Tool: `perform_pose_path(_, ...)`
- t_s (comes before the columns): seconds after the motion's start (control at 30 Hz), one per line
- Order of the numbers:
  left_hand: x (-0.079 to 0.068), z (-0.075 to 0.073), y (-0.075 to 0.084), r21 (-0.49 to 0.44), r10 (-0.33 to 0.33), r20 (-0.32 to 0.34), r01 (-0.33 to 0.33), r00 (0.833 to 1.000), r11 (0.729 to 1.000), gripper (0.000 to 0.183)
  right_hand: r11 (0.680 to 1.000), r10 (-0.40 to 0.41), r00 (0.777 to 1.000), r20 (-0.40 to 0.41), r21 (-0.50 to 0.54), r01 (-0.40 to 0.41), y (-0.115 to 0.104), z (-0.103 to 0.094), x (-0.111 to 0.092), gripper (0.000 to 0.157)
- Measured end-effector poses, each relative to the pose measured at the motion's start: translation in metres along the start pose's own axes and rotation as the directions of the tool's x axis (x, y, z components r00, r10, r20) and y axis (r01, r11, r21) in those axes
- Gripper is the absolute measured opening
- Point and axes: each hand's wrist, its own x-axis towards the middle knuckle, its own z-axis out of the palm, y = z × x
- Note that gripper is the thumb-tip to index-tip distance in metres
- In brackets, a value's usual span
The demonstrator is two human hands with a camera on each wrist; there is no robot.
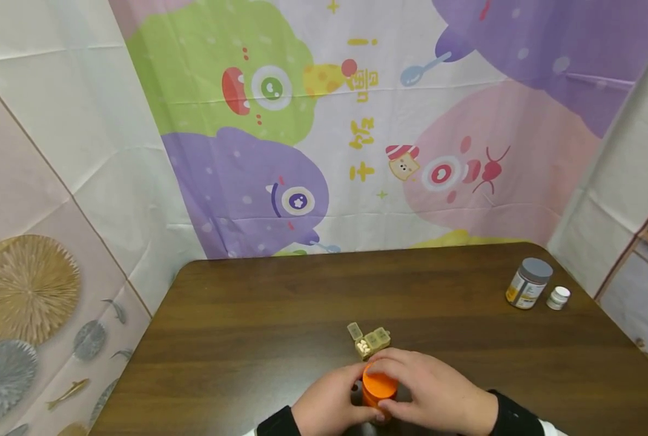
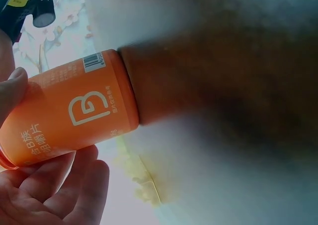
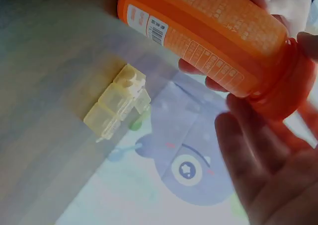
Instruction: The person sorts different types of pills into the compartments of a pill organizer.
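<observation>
An orange pill bottle [image 1: 372, 398] with an orange cap [image 1: 381, 383] stands upright on the table near its front. My left hand [image 1: 324, 401] grips the bottle's body from the left. My right hand [image 1: 435, 387] holds the cap, its fingers and thumb spread around the edge. White print and a barcode show on the bottle [image 2: 89, 106] in the left wrist view. Just beyond the hands lies a small yellowish pill organizer [image 1: 377, 339]. One of its lids [image 1: 354, 330] is raised, and white tablets [image 1: 363, 347] sit in that compartment; the other lids look closed.
At the back right of the brown wooden table [image 1: 258, 309] stand a grey-lidded jar [image 1: 528, 283] and a small white bottle [image 1: 558, 298]. A cartoon-printed cloth [image 1: 367, 218] hangs behind the table's far edge.
</observation>
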Motion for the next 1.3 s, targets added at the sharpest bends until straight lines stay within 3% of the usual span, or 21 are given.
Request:
perform_pose_path(0.23,0.001,0.001,0.0,-0.036,-0.028,0.018,0.029,0.999,0.999,0.044,0.969,0.174,0.981,-0.083,-0.163,-0.185,-0.009,0.011,0.006,0.051)
perform_pose_path(0.37,0.001,-0.001,0.0,-0.057,-0.048,0.032,0.05,0.998,0.997,0.044,0.955,0.223,0.974,-0.051,-0.189,-0.228,-0.011,0.012,0.009,0.055)
perform_pose_path(0.47,0.001,-0.002,0.001,-0.058,-0.056,0.047,0.059,0.997,0.997,0.047,0.973,0.183,0.983,0.02,-0.146,-0.178,-0.009,0.005,0.007,0.054)
perform_pose_path(0.63,0.0,-0.003,0.001,-0.046,-0.05,0.053,0.053,0.997,0.998,0.06,1.0,0.001,0.987,0.159,-0.016,0.001,-0.005,-0.009,0.001,0.054)
perform_pose_path(0.73,-0.001,-0.003,0.001,-0.043,-0.047,0.048,0.049,0.998,0.998,0.061,0.999,-0.018,0.985,0.17,-0.026,0.022,-0.006,-0.011,0.002,0.054)
perform_pose_path(0.9,-0.001,-0.001,-0.001,-0.068,-0.047,0.037,0.049,0.998,0.996,0.05,0.984,0.152,0.987,0.061,-0.103,-0.145,-0.011,-0.005,0.008,0.044)
perform_pose_path(1.0,0.0,0.0,0.0,-0.097,-0.049,0.035,0.052,0.998,0.994,0.04,0.948,0.288,0.958,0.012,-0.147,-0.283,-0.013,0.005,0.011,0.048)
perform_pose_path(1.1,0.0,-0.001,0.001,-0.116,-0.07,0.045,0.074,0.997,0.99,0.038,0.924,0.351,0.936,0.004,-0.161,-0.346,-0.014,0.01,0.012,0.053)
perform_pose_path(1.2,0.001,-0.001,0.001,-0.092,-0.084,0.048,0.089,0.995,0.992,0.044,0.966,0.242,0.97,0.033,-0.101,-0.238,-0.014,0.004,0.01,0.044)
perform_pose_path(1.3,0.001,-0.001,0.0,-0.057,-0.079,0.044,0.082,0.996,0.995,0.053,0.999,0.045,0.994,0.103,-0.027,-0.043,-0.011,-0.007,0.006,0.044)
